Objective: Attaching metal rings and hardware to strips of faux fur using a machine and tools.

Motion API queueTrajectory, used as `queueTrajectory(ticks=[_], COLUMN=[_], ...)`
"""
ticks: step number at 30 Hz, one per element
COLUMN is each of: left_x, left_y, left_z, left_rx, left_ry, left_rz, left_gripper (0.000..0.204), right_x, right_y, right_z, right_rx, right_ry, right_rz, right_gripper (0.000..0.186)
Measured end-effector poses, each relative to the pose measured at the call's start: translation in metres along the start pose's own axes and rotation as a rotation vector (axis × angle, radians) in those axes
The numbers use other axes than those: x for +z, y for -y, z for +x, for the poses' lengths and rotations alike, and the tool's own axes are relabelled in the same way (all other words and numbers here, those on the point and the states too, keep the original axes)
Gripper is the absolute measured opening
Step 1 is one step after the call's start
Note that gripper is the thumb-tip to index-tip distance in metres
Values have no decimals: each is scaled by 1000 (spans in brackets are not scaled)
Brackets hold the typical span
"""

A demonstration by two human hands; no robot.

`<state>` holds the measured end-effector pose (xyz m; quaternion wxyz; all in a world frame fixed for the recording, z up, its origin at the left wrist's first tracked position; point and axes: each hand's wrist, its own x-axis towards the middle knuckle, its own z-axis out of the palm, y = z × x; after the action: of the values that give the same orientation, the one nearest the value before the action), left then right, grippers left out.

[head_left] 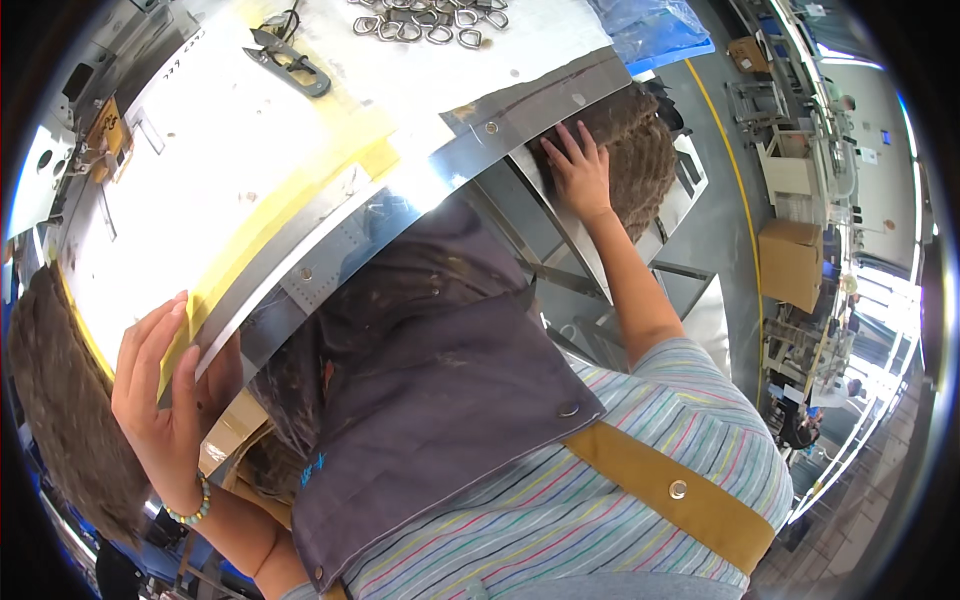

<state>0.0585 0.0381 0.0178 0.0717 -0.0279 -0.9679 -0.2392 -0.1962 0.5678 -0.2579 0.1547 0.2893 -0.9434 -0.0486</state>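
Note:
My right hand (pixel 580 175) reaches beyond the table's metal edge and rests on a pile of brown furry material (pixel 645 165). Its fingers are spread flat and hold nothing. At the near left corner of the white worktable (pixel 270 190), my left hand (pixel 165 390) touches the edge with fingers stretched out. Part of that hand is hidden behind the fingers and the table rim. Beside it, another brown furry piece (pixel 65 410) hangs down past the table's left side. The furry pile on the right lies on a metal frame (pixel 685 200).
Thread snips (pixel 290 65) and many metal D-shaped rings (pixel 435 25) lie on the table's far part. Yellow tape (pixel 290 195) runs along the front. A blue tray with plastic bags (pixel 655 35) sits at the far right corner. Cardboard boxes (pixel 790 265) stand across the aisle.

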Motion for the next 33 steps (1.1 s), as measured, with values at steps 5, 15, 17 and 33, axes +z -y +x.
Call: queueTrajectory(ticks=[5,15,17,33], left_x=[0,3,4,9], left_y=[3,3,3,7], left_z=[-6,-1,-1,0], left_rx=[-1,17,19,28], left_ry=[-3,4,10,2], left_rz=[13,-1,-10,30], left_gripper=[32,33,33,32], right_x=[-29,-8,-3,-1], right_y=[1,-4,-11,-6], right_z=[9,9,7,3], right_rx=[137,285,328,249], right_ry=[-151,-4,31,-148], right_rz=[134,11,-7,-92], right_gripper=[54,95,94,78])
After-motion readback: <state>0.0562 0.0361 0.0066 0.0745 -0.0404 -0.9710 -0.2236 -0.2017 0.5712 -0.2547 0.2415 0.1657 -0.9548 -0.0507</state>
